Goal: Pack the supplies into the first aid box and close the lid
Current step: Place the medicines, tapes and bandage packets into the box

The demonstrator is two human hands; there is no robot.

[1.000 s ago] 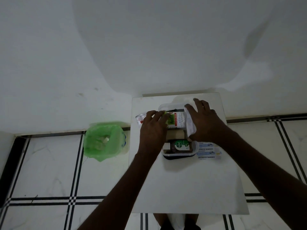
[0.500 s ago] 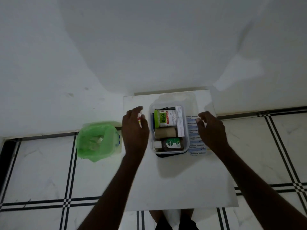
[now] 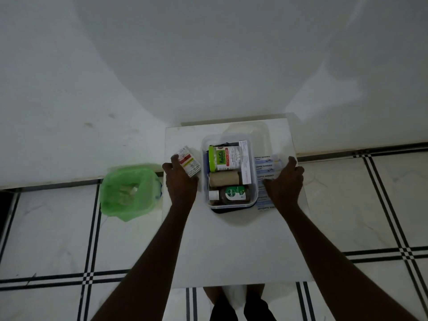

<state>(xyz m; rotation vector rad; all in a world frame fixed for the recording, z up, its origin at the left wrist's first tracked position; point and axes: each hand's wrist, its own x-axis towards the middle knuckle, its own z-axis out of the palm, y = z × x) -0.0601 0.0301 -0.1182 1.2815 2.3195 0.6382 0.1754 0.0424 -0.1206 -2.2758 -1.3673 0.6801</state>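
Seen from above, a clear plastic box (image 3: 230, 174) sits open near the far edge of a small white table (image 3: 234, 246), already holding a tub of cotton swabs (image 3: 224, 158), a tan bandage roll (image 3: 224, 178), a brown antiseptic bottle (image 3: 231, 194) and a thin carton (image 3: 245, 162) on edge along its right wall. Still outside: a pill strip (image 3: 188, 163) just left of the box and a row of antiseptic bandage strips (image 3: 264, 169) just right of it. Both look light, thin and flexible, likely best pinched by an edge or slid together and lifted flat. The clear lid (image 3: 259, 137) lies behind the box (faint, hard to trace); it is probably stiff and light, to be taken by its rim. The left hand (image 3: 179, 181) is loosely curled, fingertips touching the pill strip, grip not clearly closed. The right hand (image 3: 286, 181) rests palm down, fingers spread, over the bandage strips, holding nothing that shows. A green-lined bin (image 3: 128, 188) stands on the floor to the left
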